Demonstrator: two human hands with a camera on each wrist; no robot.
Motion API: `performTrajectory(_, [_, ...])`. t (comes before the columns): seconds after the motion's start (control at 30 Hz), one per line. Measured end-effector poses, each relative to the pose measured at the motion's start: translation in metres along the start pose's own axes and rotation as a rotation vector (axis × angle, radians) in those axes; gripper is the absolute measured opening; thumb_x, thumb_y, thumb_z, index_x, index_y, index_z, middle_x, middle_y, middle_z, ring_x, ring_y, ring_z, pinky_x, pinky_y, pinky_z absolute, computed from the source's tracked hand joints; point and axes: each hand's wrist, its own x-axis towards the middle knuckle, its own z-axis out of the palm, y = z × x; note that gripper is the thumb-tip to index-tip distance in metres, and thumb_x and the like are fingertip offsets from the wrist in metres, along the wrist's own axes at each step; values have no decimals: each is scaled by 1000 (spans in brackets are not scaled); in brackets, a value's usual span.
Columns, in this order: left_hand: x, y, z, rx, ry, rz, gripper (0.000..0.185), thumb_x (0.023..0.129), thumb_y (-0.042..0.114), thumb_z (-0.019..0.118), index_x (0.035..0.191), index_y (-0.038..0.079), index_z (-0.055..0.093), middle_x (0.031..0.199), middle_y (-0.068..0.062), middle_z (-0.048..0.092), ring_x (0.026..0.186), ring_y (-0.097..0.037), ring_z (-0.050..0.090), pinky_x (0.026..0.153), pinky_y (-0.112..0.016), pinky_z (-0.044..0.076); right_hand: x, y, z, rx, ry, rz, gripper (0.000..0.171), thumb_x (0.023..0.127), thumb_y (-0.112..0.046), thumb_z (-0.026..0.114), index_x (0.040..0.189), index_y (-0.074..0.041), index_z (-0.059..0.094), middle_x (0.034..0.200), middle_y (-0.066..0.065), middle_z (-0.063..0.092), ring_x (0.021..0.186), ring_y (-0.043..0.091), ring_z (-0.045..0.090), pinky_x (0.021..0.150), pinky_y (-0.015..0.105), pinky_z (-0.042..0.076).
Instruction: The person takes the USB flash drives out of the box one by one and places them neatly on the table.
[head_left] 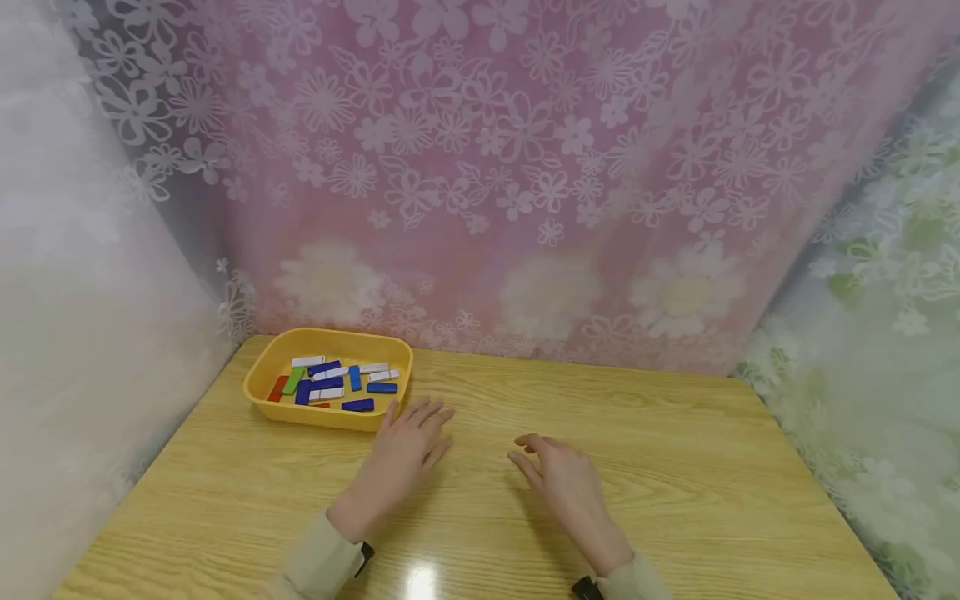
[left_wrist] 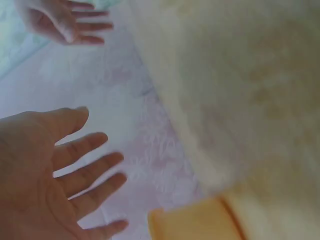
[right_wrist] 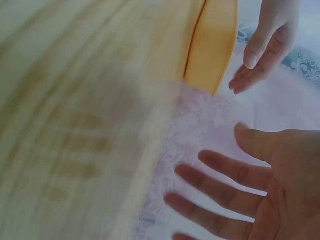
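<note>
Nearest the head camera, two sleeve cuffs enter at the bottom edge, partly cut off by it. The left hand (head_left: 405, 450) hovers over the table (head_left: 675, 500), fingers straight and spread, holding nothing. Its fingertips lie just beside the near right corner of the tray (head_left: 262, 383); contact cannot be confirmed. The right hand (head_left: 566, 483) is further right, well apart from the tray, fingers relaxed and slightly bent, also empty. The hands are apart from each other.

The tray sits at the far left of the table, near the curtain (head_left: 525, 167). Its long axis runs left to right, roughly parallel to the back edge. It holds small blocks (head_left: 337, 379) in white, blue, green and red, lying flat at mixed angles; their exact count is hard to make out.

Both wrist views are blurred. Each shows open palms and one yellow tray edge (right_wrist: 212, 45).
</note>
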Motion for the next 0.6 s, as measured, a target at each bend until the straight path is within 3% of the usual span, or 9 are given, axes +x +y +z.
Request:
performTrajectory(0.07, [2,-6,-7,-20,35,10,30,95,24,72,122,11,71,120,-8,72,110,-28,68,100,-54,49,3,-5,-2,21,-22,-2,20,95,-34,72,99,-15,76,82,0,74,47,8,51,40,23,38])
performTrajectory(0.13, [4,-14,-14,-18,70,6,20,95,21,73,113,12,74,103,-5,76,80,-20,71,75,-39,57,8,-11,-4,32,-48,-6,18,96,-33,71,92,-16,75,69,-4,68,43,4,43,39,20,32])
performTrajectory(0.2, [4,-24,-22,2,93,-15,14,96,21,72,107,13,75,84,-1,74,55,-13,60,50,-27,47,14,-18,-5,25,-57,-16,20,97,-34,69,87,-17,74,62,-8,62,43,2,41,39,20,32])
performTrajectory(0.27, [4,-34,-31,22,99,-60,11,96,21,72,104,15,76,74,2,71,44,-6,45,39,-22,32,21,-25,-4,30,-61,-24,22,98,-36,68,87,-18,72,60,-9,59,44,3,41,40,20,33])
performTrajectory(0.33, [3,-46,-41,34,104,-105,10,95,21,73,102,14,75,65,3,65,42,-5,37,38,-22,26,29,-33,-3,57,-62,-30,21,98,-36,67,90,-18,72,67,-9,63,46,2,43,42,20,35])
performTrajectory(0.4, [2,-60,-51,37,100,-148,11,96,20,72,103,13,74,67,1,66,43,-6,39,39,-22,28,36,-42,-1,80,-47,-44,20,99,-36,67,96,-17,72,77,-6,68,49,2,46,43,19,36])
performTrajectory(0.5, [-1,-83,-63,31,122,-213,15,96,19,71,107,9,73,79,-5,72,51,-15,55,43,-29,41,46,-56,4,105,-24,-77,24,98,-35,68,110,-15,71,97,2,72,51,5,49,45,20,39])
performTrajectory(0.6, [-5,-108,-73,23,150,-284,21,97,17,68,114,3,70,99,-15,73,75,-31,68,61,-42,55,56,-70,9,94,-17,-110,36,98,-35,68,125,-12,67,115,9,71,58,13,59,50,26,48])
